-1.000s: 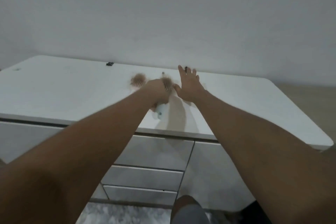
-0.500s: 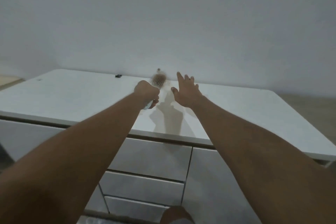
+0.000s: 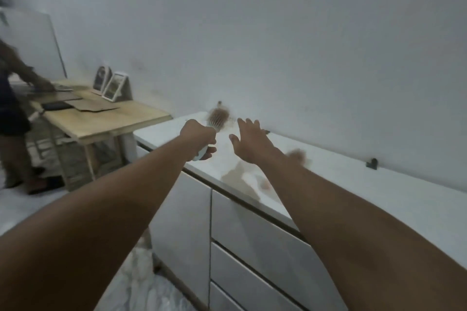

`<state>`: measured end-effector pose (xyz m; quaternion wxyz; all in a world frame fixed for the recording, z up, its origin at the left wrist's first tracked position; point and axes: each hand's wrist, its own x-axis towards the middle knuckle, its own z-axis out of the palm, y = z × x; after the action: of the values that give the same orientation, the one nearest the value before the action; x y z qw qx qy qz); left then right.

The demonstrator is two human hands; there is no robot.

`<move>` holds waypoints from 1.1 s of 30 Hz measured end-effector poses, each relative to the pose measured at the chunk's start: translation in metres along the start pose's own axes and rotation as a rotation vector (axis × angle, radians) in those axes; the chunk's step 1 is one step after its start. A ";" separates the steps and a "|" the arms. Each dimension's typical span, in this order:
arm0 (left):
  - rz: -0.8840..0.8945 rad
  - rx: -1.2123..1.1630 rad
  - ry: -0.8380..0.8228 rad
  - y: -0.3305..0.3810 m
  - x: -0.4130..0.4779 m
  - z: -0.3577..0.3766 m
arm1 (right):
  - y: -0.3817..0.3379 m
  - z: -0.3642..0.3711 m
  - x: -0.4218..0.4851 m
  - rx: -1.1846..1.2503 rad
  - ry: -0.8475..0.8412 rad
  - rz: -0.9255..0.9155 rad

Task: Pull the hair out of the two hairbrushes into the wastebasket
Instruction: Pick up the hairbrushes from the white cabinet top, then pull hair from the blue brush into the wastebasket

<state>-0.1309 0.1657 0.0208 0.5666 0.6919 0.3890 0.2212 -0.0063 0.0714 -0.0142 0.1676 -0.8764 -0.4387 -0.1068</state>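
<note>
Barely begun: both brushes hold hair

Brush one (image 3: 217, 118): matted, upright, handle gripped by left hand (image 3: 199, 137) over the left end of the counter (image 3: 379, 197).
Right hand (image 3: 249, 142): spread, empty, just beside.
Brush two (image 3: 298, 155): blurred, matted, on counter, right.
Wastebasket: unseen.

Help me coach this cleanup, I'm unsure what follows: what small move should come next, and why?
Probably bring the right hand across to pinch the hair on the hairbrush. The left hand grips its handle with the hair-filled head raised, and the right hand is open and empty just beside it. No wastebasket is in view, so pulling may wait.
</note>
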 end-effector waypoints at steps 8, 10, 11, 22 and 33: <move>-0.168 -0.061 0.178 -0.088 -0.008 -0.140 | -0.158 0.066 -0.002 0.177 -0.120 -0.225; -0.222 -0.076 0.213 -0.125 -0.014 -0.171 | -0.193 0.093 -0.013 0.219 -0.162 -0.257; -0.244 -0.081 0.222 -0.146 -0.015 -0.186 | -0.210 0.109 -0.019 0.222 -0.199 -0.264; -0.557 -0.213 0.179 -0.345 -0.021 -0.263 | -0.324 0.274 -0.078 0.060 -0.516 -0.315; -0.572 -0.244 0.189 -0.359 -0.025 -0.240 | -0.292 0.307 -0.102 0.141 -0.531 -0.285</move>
<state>-0.4291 0.3126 -0.2570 0.6457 0.4580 0.5892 0.1615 -0.2892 0.2792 -0.2727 0.0906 -0.7894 -0.5921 0.1342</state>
